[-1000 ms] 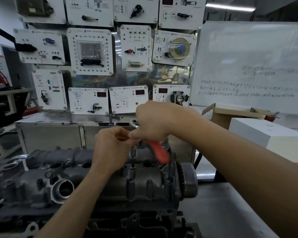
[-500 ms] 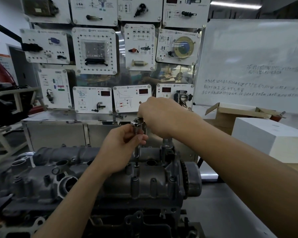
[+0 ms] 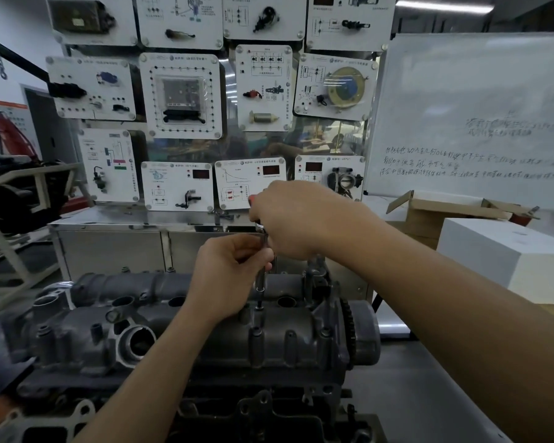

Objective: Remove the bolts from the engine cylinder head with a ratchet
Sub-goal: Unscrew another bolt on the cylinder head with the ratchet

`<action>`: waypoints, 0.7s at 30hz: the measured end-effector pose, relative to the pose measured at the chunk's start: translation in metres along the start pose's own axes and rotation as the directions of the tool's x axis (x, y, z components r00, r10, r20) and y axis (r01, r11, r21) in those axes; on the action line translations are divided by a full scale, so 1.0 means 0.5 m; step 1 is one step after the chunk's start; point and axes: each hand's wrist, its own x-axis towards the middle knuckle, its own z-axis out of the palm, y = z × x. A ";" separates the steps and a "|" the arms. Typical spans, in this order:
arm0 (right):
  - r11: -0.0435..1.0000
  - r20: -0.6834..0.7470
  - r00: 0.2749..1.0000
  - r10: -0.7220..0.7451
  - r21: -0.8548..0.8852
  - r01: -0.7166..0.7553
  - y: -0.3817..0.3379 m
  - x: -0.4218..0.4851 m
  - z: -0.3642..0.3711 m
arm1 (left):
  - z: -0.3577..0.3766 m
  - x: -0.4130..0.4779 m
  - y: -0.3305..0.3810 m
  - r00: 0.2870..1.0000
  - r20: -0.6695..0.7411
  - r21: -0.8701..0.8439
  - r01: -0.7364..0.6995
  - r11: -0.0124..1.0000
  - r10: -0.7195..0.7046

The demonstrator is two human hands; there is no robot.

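The dark grey engine cylinder head (image 3: 205,334) lies across the lower middle of the view. A ratchet extension with its socket (image 3: 260,284) stands upright on a bolt (image 3: 259,306) near the head's upper edge. My left hand (image 3: 229,276) pinches the extension's upper part. My right hand (image 3: 288,219) grips the ratchet handle above it; only a red tip of the handle (image 3: 251,197) shows at the fingers. Other bolt bosses (image 3: 256,334) stand along the head's front edge.
A training board with white sensor panels (image 3: 179,94) stands behind the engine on a steel cabinet (image 3: 115,247). A whiteboard (image 3: 474,123), an open cardboard box (image 3: 429,215) and a white box (image 3: 506,254) are at the right. A metal frame (image 3: 16,219) stands at the left.
My right hand swung the ratchet handle from the lower right up and to the left, so the red grip is now mostly hidden. My left hand stayed on the extension. The view shifted slightly.
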 end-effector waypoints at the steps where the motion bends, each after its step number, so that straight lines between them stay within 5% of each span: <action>1: 1.000 -0.023 1.000 0.009 -0.028 -0.010 -0.003 0.002 -0.004 | 0.001 0.000 -0.001 1.000 -0.004 0.023 -0.008 1.000 0.008; 6: 0.988 0.039 0.995 0.087 -0.127 -0.082 -0.009 0.012 -0.028 | 0.006 -0.002 0.005 0.999 -0.047 0.036 -0.006 0.999 0.007; 14: 0.993 0.023 0.993 0.115 -0.025 -0.115 -0.004 0.001 -0.020 | 0.002 0.003 0.009 0.998 -0.054 0.069 0.037 0.997 -0.033; 21: 0.987 0.082 0.995 -0.051 0.156 0.038 0.028 0.006 -0.007 | -0.011 -0.003 0.010 0.997 0.069 0.077 0.015 0.997 -0.021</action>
